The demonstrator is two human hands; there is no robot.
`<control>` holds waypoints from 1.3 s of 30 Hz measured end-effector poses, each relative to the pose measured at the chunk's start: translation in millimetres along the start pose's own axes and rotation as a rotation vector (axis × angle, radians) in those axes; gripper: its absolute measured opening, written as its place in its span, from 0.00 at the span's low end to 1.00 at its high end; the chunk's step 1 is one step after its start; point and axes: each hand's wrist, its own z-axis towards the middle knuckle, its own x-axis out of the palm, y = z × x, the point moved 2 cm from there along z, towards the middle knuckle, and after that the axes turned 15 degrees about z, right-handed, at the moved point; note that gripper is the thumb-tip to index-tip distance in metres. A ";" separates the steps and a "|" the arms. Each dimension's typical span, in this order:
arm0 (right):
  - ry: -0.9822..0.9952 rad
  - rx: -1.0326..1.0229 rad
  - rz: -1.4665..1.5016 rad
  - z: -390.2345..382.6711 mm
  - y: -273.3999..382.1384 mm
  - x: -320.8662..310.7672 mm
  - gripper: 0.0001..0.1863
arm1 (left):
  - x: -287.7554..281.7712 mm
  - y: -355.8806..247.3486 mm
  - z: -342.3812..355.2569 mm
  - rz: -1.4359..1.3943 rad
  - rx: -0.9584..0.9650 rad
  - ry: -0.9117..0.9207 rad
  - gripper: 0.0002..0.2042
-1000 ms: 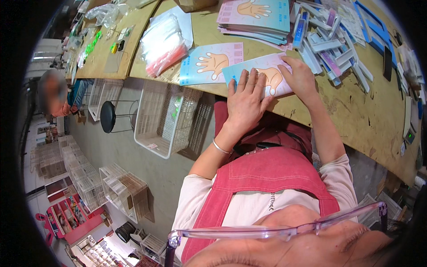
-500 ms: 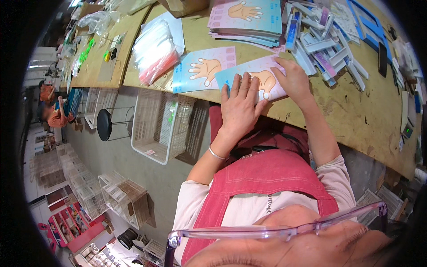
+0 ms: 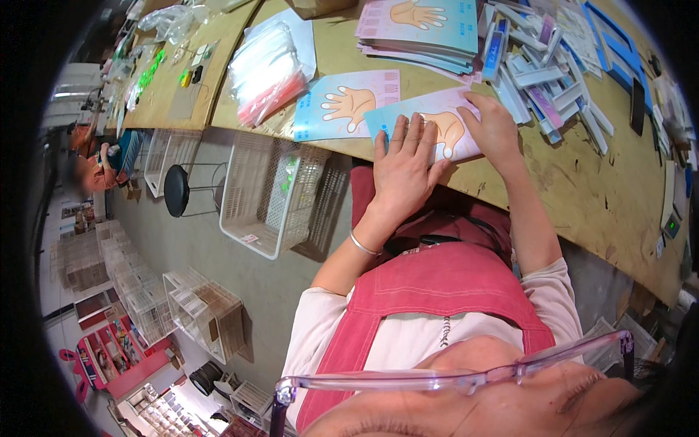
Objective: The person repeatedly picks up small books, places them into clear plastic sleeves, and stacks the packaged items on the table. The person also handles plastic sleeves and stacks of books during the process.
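Note:
A pink and blue printed card (image 3: pixel 453 125) with a drawn hand lies at the near edge of the table. My left hand (image 3: pixel 405 171) rests flat on its left part, fingers stretched out. At its upper right corner my right hand (image 3: pixel 496 131) grips the edge between thumb and curled fingers. A second card (image 3: pixel 348 107) of the same design lies just to the left, partly under the first. Behind them is a thick stack of such cards (image 3: pixel 419 16). Clear plastic bags (image 3: pixel 268 71) with a red band are piled farther left.
Slim white, blue and purple cases (image 3: pixel 537 75) lie in a jumbled heap at the right, beside a blue frame (image 3: pixel 610 45). Below the table's left part stand a white crate (image 3: pixel 251 237) and a black stool (image 3: pixel 175 191). Another person (image 3: pixel 96 173) sits at far left.
The whole view has shifted slightly, so the table sits a little farther right and higher. Both hands stay on the card in nearly the same pose.

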 end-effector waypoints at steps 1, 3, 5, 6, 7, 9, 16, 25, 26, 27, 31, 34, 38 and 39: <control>0.003 0.000 -0.003 0.2 0.7 0.4 0.19 | -0.4 0.5 -0.2 -0.002 -0.004 0.000 0.31; 0.006 0.004 -0.013 0.0 2.7 -1.1 0.19 | -0.5 0.5 -0.5 -0.011 -0.007 0.001 0.31; 0.008 0.006 -0.012 0.4 3.2 -0.9 0.19 | 0.1 0.8 -0.6 -0.007 -0.004 -0.004 0.31; 0.008 0.008 -0.013 0.4 3.5 -0.9 0.19 | 0.2 1.0 -0.7 -0.006 -0.002 -0.006 0.31; 0.016 0.016 -0.015 0.6 4.2 -1.2 0.19 | -0.6 1.4 -0.8 -0.010 -0.004 -0.004 0.31; 0.030 0.034 -0.020 0.5 4.7 -2.7 0.20 | -2.3 1.0 -0.2 -0.020 -0.006 0.000 0.30; 0.011 -0.006 -0.028 -0.7 -0.4 -0.5 0.19 | 0.4 4.3 4.3 -0.066 -0.015 -0.009 0.21; -0.225 -0.604 -0.259 -45.0 59.5 -6.3 0.09 | 11.8 -3.1 -1.6 0.055 0.019 -0.114 0.23; -0.103 -0.600 -0.172 -65.0 69.4 -5.4 0.10 | 15.4 -1.9 -2.4 0.082 0.022 -0.125 0.24; 0.018 -0.595 -0.087 -87.6 79.2 -4.0 0.12 | 18.9 -1.6 -2.3 0.107 0.025 -0.139 0.24; 0.079 -0.541 -0.215 -135.2 74.5 11.3 0.29 | 18.6 -4.2 -1.1 0.122 0.046 -0.154 0.23; 0.124 -0.534 -0.219 -139.3 63.5 10.1 0.33 | 21.0 -3.6 -2.6 0.135 0.046 -0.158 0.23; 0.138 -0.516 -0.271 -138.0 46.4 3.8 0.33 | 17.5 -3.4 -2.0 0.123 0.066 -0.140 0.23; 0.126 -0.507 -0.284 -136.2 42.4 -0.4 0.33 | 16.8 -2.7 -2.1 0.118 0.071 -0.141 0.23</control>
